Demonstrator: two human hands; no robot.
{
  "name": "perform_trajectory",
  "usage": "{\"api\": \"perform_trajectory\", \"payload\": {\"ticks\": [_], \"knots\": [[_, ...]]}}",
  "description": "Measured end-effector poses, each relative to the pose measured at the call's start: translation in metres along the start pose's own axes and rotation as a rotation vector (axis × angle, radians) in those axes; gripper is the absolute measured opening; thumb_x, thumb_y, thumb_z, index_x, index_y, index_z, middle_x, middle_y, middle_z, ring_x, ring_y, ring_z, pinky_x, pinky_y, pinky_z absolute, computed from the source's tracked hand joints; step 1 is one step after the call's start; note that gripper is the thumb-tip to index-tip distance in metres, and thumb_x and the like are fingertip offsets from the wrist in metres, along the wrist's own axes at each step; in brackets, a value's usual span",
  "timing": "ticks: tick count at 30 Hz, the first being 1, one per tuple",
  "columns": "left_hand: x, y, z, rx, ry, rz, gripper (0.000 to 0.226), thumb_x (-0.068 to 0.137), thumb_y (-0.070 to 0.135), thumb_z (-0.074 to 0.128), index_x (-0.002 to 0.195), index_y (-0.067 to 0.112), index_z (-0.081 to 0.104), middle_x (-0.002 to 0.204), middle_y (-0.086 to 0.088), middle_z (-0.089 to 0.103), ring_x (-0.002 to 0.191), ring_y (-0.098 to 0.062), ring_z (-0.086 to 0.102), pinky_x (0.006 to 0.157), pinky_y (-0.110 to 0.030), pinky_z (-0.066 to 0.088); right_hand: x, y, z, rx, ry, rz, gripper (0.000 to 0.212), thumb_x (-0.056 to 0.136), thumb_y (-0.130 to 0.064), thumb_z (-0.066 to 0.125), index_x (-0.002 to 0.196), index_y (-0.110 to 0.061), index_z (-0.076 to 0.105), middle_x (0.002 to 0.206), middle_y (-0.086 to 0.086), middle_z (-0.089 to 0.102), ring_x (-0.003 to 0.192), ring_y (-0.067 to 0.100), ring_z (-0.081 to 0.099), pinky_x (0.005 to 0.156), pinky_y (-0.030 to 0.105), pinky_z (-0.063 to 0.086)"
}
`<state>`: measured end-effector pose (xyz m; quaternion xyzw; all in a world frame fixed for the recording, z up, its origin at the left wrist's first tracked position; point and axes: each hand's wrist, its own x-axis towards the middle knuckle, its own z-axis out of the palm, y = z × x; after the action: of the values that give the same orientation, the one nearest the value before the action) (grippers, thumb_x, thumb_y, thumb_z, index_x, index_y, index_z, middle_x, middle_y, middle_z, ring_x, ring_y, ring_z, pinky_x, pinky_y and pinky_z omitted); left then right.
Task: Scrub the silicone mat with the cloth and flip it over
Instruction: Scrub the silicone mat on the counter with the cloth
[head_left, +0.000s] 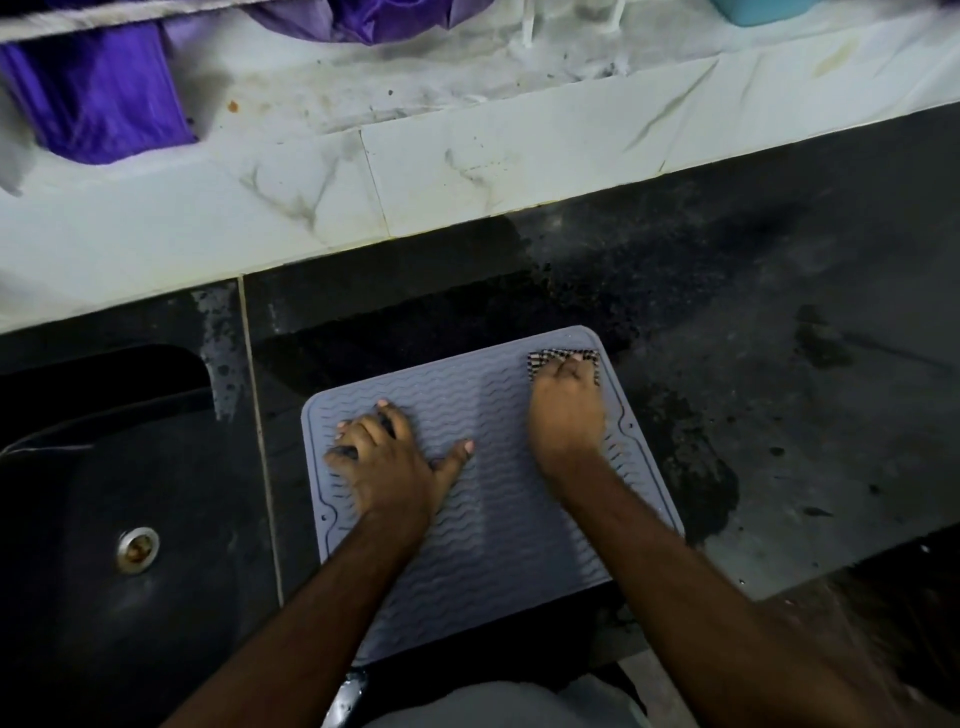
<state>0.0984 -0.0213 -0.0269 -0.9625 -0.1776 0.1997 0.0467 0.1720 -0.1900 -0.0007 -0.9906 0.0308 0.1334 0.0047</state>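
Observation:
A grey silicone mat (493, 493) with a wavy ribbed surface lies flat on the dark counter, its near edge hanging over the counter's front. My left hand (389, 462) rests on the mat's left part with fingers spread and thumb out. My right hand (566, 410) presses a checked black-and-white cloth (545, 358) onto the mat's far right corner, fingers curled over it. Most of the cloth is hidden under that hand.
A dark sink (104, 519) with a metal drain (136, 548) sits to the left. The black counter (753, 364) is wet and speckled around the mat. Behind runs a white tiled ledge (467, 171) with purple bags (98, 98) on it.

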Motion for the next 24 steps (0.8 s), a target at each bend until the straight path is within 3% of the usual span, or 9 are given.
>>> {"api": "perform_trajectory", "payload": {"ticks": [3, 6, 9, 12, 16, 18, 20, 24], "knots": [[0.001, 0.001, 0.000, 0.021, 0.021, -0.009, 0.129, 0.071, 0.098, 0.003, 0.157, 0.003, 0.010, 0.148, -0.029, 0.034, 0.140, -0.046, 0.029, 0.106, -0.064, 0.034, -0.016, -0.037, -0.003, -0.051, -0.018, -0.075, 0.034, 0.095, -0.016, 0.055, 0.124, 0.003, 0.054, 0.109, 0.014, 0.066, 0.119, 0.030, 0.046, 0.072, 0.038, 0.054], [0.002, 0.001, 0.003, 0.051, 0.010, -0.011, 0.125, 0.073, 0.094, 0.004, 0.157, 0.001, 0.006, 0.149, -0.029, 0.033, 0.142, -0.047, 0.027, 0.107, -0.064, 0.033, -0.026, -0.060, -0.002, -0.108, -0.009, -0.148, 0.032, 0.094, -0.015, 0.054, 0.121, 0.002, 0.058, 0.099, 0.009, 0.069, 0.116, 0.025, 0.049, 0.059, 0.033, 0.042], [0.002, 0.001, 0.005, 0.065, 0.001, -0.003, 0.120, 0.077, 0.090, 0.011, 0.156, 0.000, 0.004, 0.149, -0.032, 0.031, 0.140, -0.048, 0.028, 0.107, -0.065, 0.032, -0.027, -0.065, -0.008, -0.107, -0.020, -0.187, 0.026, 0.096, -0.010, 0.046, 0.115, -0.002, 0.062, 0.100, 0.008, 0.069, 0.114, 0.025, 0.050, 0.062, 0.034, 0.044], [0.003, 0.001, 0.005, 0.070, -0.009, 0.028, 0.112, 0.083, 0.079, 0.032, 0.156, -0.001, -0.001, 0.149, -0.034, 0.028, 0.138, -0.051, 0.027, 0.108, -0.066, 0.032, -0.030, -0.076, -0.011, -0.073, -0.007, -0.282, 0.023, 0.098, -0.011, 0.046, 0.114, -0.004, 0.061, 0.103, 0.009, 0.068, 0.116, 0.026, 0.048, 0.070, 0.034, 0.048], [0.002, -0.001, 0.006, 0.069, -0.031, 0.037, 0.114, 0.084, 0.068, 0.047, 0.155, -0.001, -0.008, 0.151, -0.036, 0.024, 0.141, -0.052, 0.025, 0.110, -0.065, 0.030, -0.041, -0.093, -0.008, -0.071, 0.000, -0.334, 0.024, 0.095, -0.013, 0.048, 0.108, -0.005, 0.066, 0.098, 0.007, 0.070, 0.110, 0.024, 0.054, 0.061, 0.032, 0.043], [-0.001, -0.003, 0.007, 0.012, -0.061, 0.029, 0.115, 0.084, 0.070, 0.046, 0.156, 0.002, -0.013, 0.154, -0.039, 0.016, 0.143, -0.053, 0.022, 0.115, -0.064, 0.024, -0.041, -0.095, -0.001, -0.059, 0.053, -0.354, 0.026, 0.092, -0.015, 0.050, 0.109, -0.005, 0.068, 0.099, 0.008, 0.072, 0.109, 0.024, 0.056, 0.065, 0.033, 0.049], [-0.007, -0.011, 0.011, -0.142, -0.044, 0.009, 0.107, 0.088, 0.071, 0.039, 0.159, 0.008, -0.010, 0.158, -0.038, 0.010, 0.146, -0.051, 0.018, 0.120, -0.061, 0.017, -0.035, -0.090, 0.007, -0.011, 0.052, -0.415, 0.031, 0.090, -0.017, 0.054, 0.116, -0.006, 0.064, 0.108, 0.011, 0.070, 0.114, 0.027, 0.053, 0.080, 0.038, 0.050], [-0.029, -0.043, 0.014, -0.339, 0.224, 0.055, 0.084, 0.093, 0.073, 0.037, 0.156, 0.018, 0.032, 0.158, -0.023, 0.030, 0.140, -0.040, 0.034, 0.116, -0.052, 0.031, -0.026, -0.066, 0.019, 0.083, 0.065, -0.458, 0.047, 0.089, -0.018, 0.057, 0.135, -0.013, 0.055, 0.138, 0.009, 0.057, 0.133, 0.035, 0.041, 0.105, 0.047, 0.039]]}}
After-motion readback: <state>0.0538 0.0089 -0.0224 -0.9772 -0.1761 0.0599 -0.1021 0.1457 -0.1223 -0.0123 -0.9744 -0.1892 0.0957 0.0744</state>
